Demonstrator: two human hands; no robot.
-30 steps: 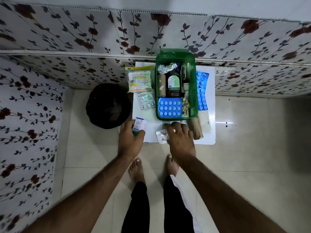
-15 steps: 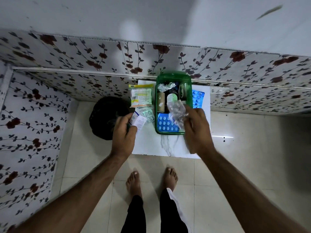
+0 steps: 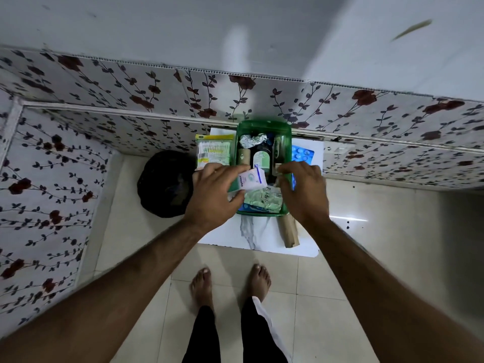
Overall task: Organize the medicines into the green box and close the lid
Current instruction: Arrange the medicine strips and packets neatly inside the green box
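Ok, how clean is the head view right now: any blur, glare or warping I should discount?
Head view: dim, bluish light; wide-angle lens bows the wall panels; bright glare streak on the floor tiles; green box rim and both hands, left hand and right hand, softly motion-blurred; label on the small white carton barely legible.

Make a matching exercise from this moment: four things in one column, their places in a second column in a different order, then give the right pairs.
Things:
1. small white carton
2. cotton swab pack
3. brown cardboard roll
4. blue blister pack

Places:
A. on the white table, just right of the green box
B. held in the left hand, over the box
C. on the table, left of the box
D. on the table, in front of the box, below the right hand

Pairs: 1-B, 2-C, 3-D, 4-A
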